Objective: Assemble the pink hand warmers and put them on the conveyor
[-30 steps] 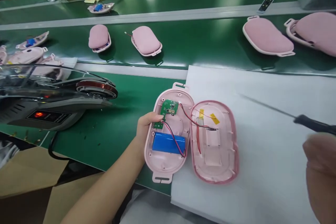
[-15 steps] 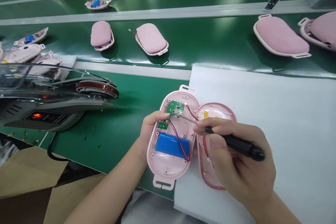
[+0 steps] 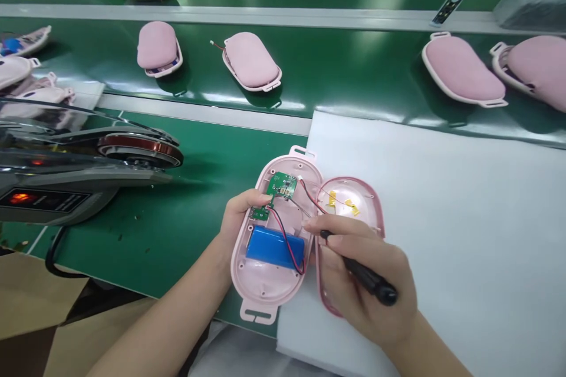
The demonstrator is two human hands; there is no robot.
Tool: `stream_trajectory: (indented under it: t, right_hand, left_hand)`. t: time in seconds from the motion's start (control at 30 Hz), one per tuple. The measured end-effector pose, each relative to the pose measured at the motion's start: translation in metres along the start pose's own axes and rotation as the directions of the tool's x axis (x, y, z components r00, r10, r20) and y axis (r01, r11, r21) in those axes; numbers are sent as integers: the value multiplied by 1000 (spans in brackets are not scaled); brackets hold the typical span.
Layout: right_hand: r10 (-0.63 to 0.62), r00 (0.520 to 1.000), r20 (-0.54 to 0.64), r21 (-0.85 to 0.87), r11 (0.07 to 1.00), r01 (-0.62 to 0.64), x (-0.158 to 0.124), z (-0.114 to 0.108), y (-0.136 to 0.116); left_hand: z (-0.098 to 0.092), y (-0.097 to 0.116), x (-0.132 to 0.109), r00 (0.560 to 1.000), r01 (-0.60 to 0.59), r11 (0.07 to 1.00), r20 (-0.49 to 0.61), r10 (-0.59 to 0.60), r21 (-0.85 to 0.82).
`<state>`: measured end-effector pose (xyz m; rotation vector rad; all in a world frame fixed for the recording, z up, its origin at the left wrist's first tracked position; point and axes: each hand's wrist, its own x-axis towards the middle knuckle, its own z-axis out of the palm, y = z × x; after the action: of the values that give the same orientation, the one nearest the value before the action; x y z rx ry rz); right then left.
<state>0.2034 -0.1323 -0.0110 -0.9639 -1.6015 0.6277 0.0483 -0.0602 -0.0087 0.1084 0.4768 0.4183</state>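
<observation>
My left hand (image 3: 236,215) grips the pink plastic shell (image 3: 274,291) by its left side, with the thumb over the edge of the green circuit board (image 3: 283,184). A blue battery pack (image 3: 275,247) lies lower in the shell, and red and black wires run from it to the board. My right hand (image 3: 375,283) is closed around a black-handled screwdriver (image 3: 370,281), whose thin metal shaft points at the board's lower right edge. Whether the tip touches is too small to tell. The matching pink cover (image 3: 381,212), with yellow tape inside, lies open on the right, partly hidden by my right hand.
White foam sheet (image 3: 464,235) covers the bench on the right. A tape dispenser (image 3: 137,159) stands at left. Several closed pink units, one a pink case (image 3: 252,62), lie along the green line behind. A clear plastic bin (image 3: 530,0) stands at the back right.
The view has shifted, so most things sit further left. My right hand has turned a little, and the screwdriver handle now slopes more steeply. Its tip remains near the board's lower right edge.
</observation>
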Motion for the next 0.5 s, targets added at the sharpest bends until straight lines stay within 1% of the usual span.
stream_trajectory:
  t: [0.17,0.3,0.4,0.5]
  right_hand:
    - [-91,996,-1,-152,984,90,1,6,-2]
    - [-142,989,-33,-214,968,132,3,11,-4]
    - [-162,986,-34,-219,964,151,3,11,-3]
    - [-165,986,-24,-167,973,159,-1,10,-2]
  left_hand:
    - [1,1,0,999,-16,1000,32,15,7]
    - [-1,0,0,997,-1,1000,76,2,-13]
    - [-1,0,-1,996,-1,1000,88,2,-17]
    - [-1,0,-2,996,-18,1000,91,19,-16]
